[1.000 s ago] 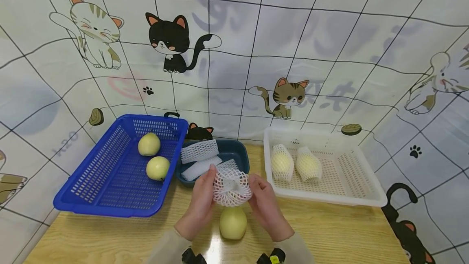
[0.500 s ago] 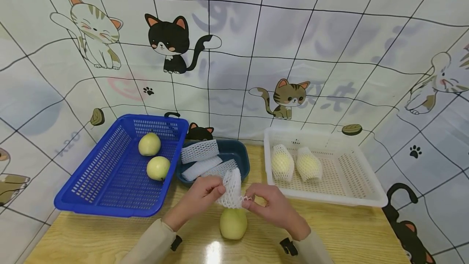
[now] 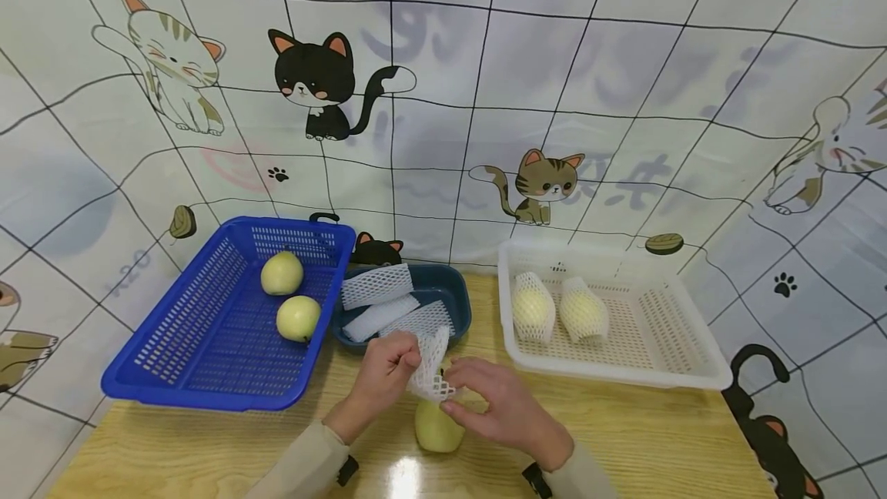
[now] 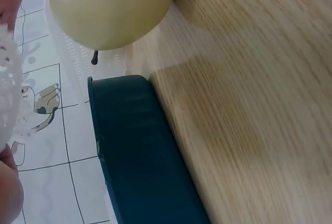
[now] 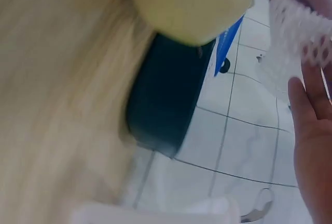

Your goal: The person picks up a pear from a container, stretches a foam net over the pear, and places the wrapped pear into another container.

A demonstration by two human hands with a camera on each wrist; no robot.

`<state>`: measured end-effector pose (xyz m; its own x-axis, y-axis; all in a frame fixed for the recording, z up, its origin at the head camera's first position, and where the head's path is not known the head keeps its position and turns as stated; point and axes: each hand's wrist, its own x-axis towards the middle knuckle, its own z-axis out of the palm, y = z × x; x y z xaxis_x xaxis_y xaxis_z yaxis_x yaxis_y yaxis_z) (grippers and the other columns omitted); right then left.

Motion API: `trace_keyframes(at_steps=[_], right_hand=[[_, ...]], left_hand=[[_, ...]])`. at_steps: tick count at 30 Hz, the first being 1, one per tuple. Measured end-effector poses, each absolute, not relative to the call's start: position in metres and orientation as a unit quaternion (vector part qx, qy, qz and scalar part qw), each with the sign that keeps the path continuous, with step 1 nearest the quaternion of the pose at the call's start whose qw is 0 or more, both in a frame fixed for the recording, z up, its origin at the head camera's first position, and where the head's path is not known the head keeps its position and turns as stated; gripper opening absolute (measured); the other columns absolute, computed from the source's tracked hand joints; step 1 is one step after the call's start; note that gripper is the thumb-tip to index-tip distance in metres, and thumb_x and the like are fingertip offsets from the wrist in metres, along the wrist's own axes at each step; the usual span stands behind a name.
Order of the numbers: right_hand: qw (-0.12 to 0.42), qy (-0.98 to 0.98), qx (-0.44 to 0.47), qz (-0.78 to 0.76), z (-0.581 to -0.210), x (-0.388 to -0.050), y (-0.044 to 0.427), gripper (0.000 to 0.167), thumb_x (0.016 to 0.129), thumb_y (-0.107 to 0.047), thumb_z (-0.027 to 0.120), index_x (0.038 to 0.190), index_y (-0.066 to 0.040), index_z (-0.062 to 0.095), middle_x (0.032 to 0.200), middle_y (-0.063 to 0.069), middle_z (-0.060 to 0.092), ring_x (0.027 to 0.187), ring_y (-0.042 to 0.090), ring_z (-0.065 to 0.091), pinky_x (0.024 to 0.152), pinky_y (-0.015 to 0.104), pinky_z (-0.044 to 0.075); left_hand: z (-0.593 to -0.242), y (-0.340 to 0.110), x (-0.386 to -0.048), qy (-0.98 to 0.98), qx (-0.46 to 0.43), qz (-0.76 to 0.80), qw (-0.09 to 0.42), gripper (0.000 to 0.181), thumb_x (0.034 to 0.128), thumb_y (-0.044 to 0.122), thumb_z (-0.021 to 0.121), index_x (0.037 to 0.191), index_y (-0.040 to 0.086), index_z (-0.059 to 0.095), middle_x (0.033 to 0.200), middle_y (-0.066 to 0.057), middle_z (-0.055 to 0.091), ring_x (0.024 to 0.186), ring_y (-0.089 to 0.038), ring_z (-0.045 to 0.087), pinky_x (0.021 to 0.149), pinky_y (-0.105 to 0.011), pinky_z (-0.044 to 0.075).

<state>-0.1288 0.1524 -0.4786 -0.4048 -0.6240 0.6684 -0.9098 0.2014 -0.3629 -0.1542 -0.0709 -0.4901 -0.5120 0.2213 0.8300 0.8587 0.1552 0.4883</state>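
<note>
A white foam fruit net (image 3: 428, 364) hangs above the table, its top bunched in my left hand (image 3: 379, 376), which grips it with curled fingers. At the net's lower opening is my right hand (image 3: 504, 406), thumb and fingers spread apart. The right wrist view shows its fingertips (image 5: 313, 76) touching the mesh, fingers fairly straight. Directly below the net stands a pale yellow-green pear (image 3: 438, 433) on the wooden table, its top partly hidden by the net. Its dark stem shows in the left wrist view, on the same pear (image 4: 111, 6).
Behind the hands, a dark teal basin (image 3: 457, 295) holds several flat foam nets (image 3: 377, 286). A blue basket (image 3: 208, 329) with two bare pears (image 3: 299, 318) stands left. The white basket (image 3: 651, 322) at right holds two netted pears (image 3: 584, 310). A cat-print cloth hangs behind.
The net, earlier stretched wide between both hands, now hangs narrow from the left hand. The right hand has loosened its pinch on the net's edge, and its fingers have spread. The pear stays put.
</note>
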Motion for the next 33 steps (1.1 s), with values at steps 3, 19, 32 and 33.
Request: trace_keyframes(at_steps=[3,19,32,33], right_hand=[[0.148,-0.751,0.49,0.417,-0.479,-0.129,0.154,0.017,0.096,-0.005,0.074,0.109,-0.014,0.068,0.104,0.0,0.073,0.097,0.016,0.07,0.088,0.027,0.057],[0.341,-0.769,0.488,0.233,-0.487,-0.141,0.166,0.024,0.11,-0.017,0.05,0.104,-0.008,0.071,0.11,0.005,0.069,0.102,0.02,0.067,0.095,0.028,0.054],[0.343,-0.799,0.471,0.152,-0.502,-0.144,0.166,0.032,0.111,-0.014,0.041,0.101,-0.013,0.071,0.106,0.0,0.07,0.099,0.016,0.066,0.092,0.03,0.054],[0.336,-0.802,0.469,0.151,-0.503,-0.144,0.166,0.033,0.111,-0.015,0.039,0.101,-0.013,0.071,0.106,0.0,0.069,0.099,0.016,0.066,0.092,0.03,0.054]], left_hand=[[-0.489,-0.072,-0.154,-0.701,-0.393,-0.515,0.297,0.053,0.1052,0.053,0.034,0.07,0.015,0.045,0.063,0.002,0.04,0.061,-0.007,0.04,0.06,-0.02,0.038],[-0.505,-0.102,-0.146,-0.798,-0.449,-0.318,0.246,0.038,0.0836,0.024,0.087,0.113,0.014,0.065,0.125,-0.002,0.061,0.119,-0.021,0.057,0.106,-0.034,0.043],[-0.513,-0.099,-0.152,-0.795,-0.466,-0.279,0.269,0.024,0.0854,-0.001,0.079,0.099,0.013,0.064,0.118,0.0,0.067,0.122,-0.023,0.062,0.105,-0.034,0.048],[-0.514,-0.099,-0.152,-0.802,-0.461,-0.267,0.27,0.025,0.0851,0.001,0.08,0.099,0.014,0.064,0.118,0.001,0.067,0.122,-0.022,0.062,0.102,-0.035,0.05]])
